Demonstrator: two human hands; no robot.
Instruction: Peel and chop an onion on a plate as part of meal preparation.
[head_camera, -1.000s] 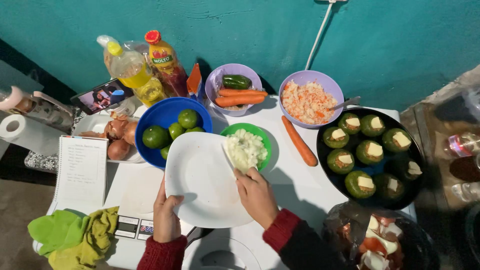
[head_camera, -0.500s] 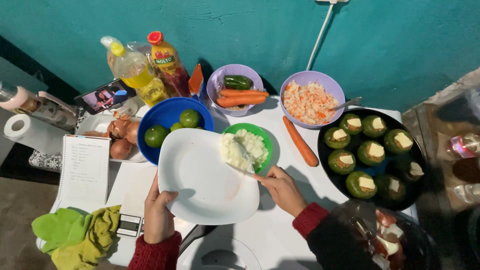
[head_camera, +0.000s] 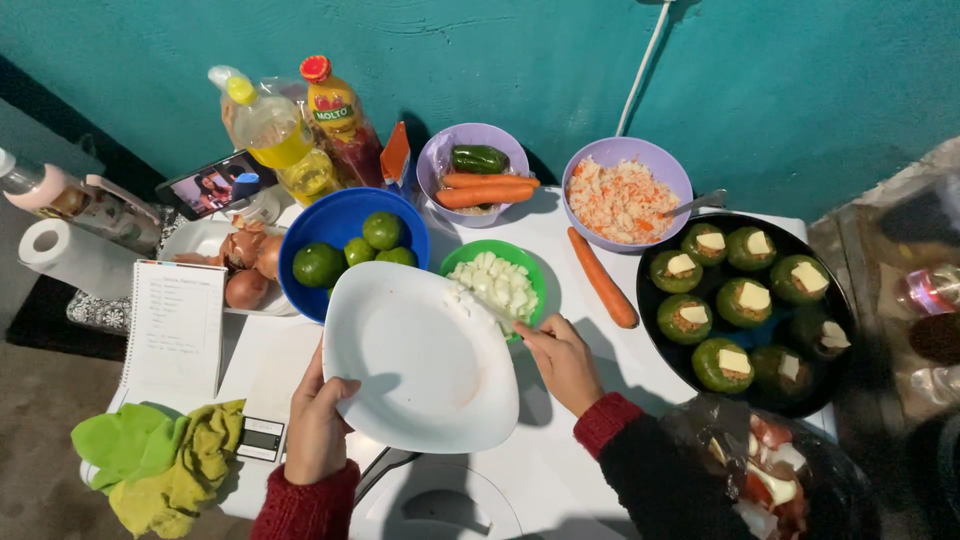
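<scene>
Two plastic bottles were stood at the back left of the white desk (head_camera: 600, 400), against the teal wall: a yellow oil bottle (head_camera: 275, 140) with a yellow cap, and beside it a darker sauce bottle (head_camera: 338, 115) with a red cap and a yellow-and-red label. A small orange carton (head_camera: 397, 157) was propped just right of them. A spiral notepad (head_camera: 175, 325) with handwritten lines was laid at the left edge, near a paper roll (head_camera: 70, 255).

The white plate (head_camera: 420, 360) was gripped at its lower left rim by the left hand (head_camera: 318, 425) and tilted toward the green bowl (head_camera: 497, 285) of chopped onion. The right hand (head_camera: 562, 360) was closed on a thin utensil at the plate's upper right edge, only partly seen. The blue bowl of limes (head_camera: 350, 250) was partly covered by the plate.

Compared with half a second before, the onion heap had been cleared off the plate into the green bowl, and the plate had been lowered toward the person.
</scene>
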